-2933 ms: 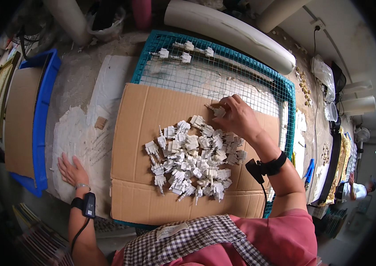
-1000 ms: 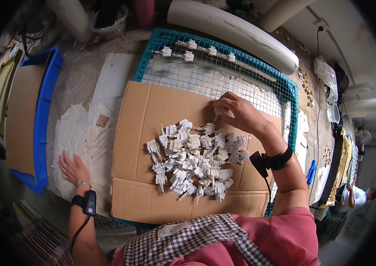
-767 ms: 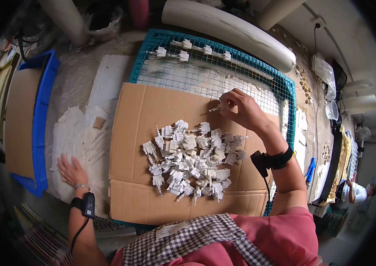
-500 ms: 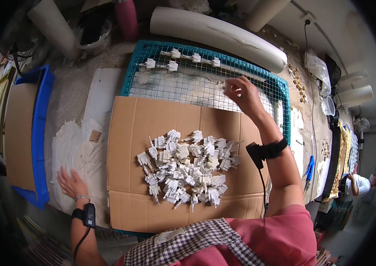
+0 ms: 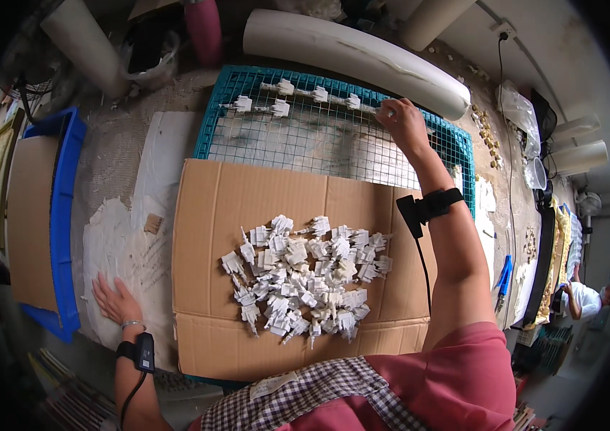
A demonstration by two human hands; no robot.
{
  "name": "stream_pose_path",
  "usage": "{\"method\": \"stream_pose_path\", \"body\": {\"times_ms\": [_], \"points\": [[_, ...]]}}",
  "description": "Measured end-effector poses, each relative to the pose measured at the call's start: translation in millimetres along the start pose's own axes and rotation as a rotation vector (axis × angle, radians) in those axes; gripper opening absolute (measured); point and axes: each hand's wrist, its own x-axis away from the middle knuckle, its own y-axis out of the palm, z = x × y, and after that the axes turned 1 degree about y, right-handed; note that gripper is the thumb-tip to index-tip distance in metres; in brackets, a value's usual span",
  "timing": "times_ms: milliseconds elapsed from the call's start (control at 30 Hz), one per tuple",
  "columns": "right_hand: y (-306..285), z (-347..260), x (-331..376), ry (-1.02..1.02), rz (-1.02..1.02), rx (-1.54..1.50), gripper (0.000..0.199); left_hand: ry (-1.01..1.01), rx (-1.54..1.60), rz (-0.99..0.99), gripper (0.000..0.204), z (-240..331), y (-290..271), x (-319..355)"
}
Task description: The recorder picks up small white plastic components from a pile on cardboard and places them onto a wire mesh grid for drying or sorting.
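Small white plastic parts (image 5: 303,284), dozens of them, lie heaped in the middle of a flat brown cardboard sheet (image 5: 211,215) that covers the near half of a teal wire-mesh tray (image 5: 463,154) on the work surface. A few more of the white parts (image 5: 281,108) sit in a row along the tray's far edge. The right hand (image 5: 403,123) reaches over the cardboard to the end of that row, its fingers pinched at the mesh; whether the grip actually holds a part cannot be told. A black wrist-worn device (image 5: 427,208) with a trailing cable sits on that forearm. The left hand (image 5: 116,300) lies flat and released, palm down, on crumpled white paper (image 5: 132,237) just left of the cardboard. Beyond the tray lies a long white tube (image 5: 348,57); a blue bin (image 5: 60,215) holding a cardboard panel stands at far left. Another person (image 5: 589,298) in white is visible at the right edge.
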Motion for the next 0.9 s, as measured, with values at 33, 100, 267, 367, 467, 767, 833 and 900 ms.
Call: {"method": "stream_pose_path", "body": {"times_ms": [33, 100, 267, 367, 467, 767, 833, 900], "points": [[-0.4, -2.0, -0.3, 0.031, -0.007, -0.010, 0.029, 0.000, -0.003, 0.000, 0.050, 0.6, -0.2, 0.3], [-1.0, -0.2, 3.3, 0.072, -0.020, -0.017, 0.029, -0.014, 0.016, -0.026, 0.051, 3.6, -3.2, 1.6], [-9.6, -24.9, 18.7, 0.022, 0.088, 0.022, 0.039, -0.005, 0.005, 0.001, 0.051, -1.4, 3.1, -0.9], [-29.0, -74.0, 55.3, -0.101, -0.274, -0.262, 0.038, -0.023, 0.004, -0.016, 0.051, 6.5, -0.9, -0.9], [-28.2, -115.4, 93.4, -0.332, -0.596, -0.201, 0.032, -0.040, -0.003, -0.018, 0.051, 2.7, -5.4, 0.2], [-23.0, -111.2, 101.3, -0.133, -0.546, -0.229, 0.026, -0.021, 0.020, -0.024, 0.051, 7.6, -3.7, -0.4], [-22.4, -104.0, 101.0, -0.127, -0.533, -0.157, 0.030, -0.020, 0.023, -0.026, 0.051, 8.5, -4.6, -0.4], [-24.0, -105.8, 108.2, -0.160, -0.431, -0.185, 0.033, -0.029, 0.012, -0.034, 0.050, 8.2, -4.5, 0.0]]}}
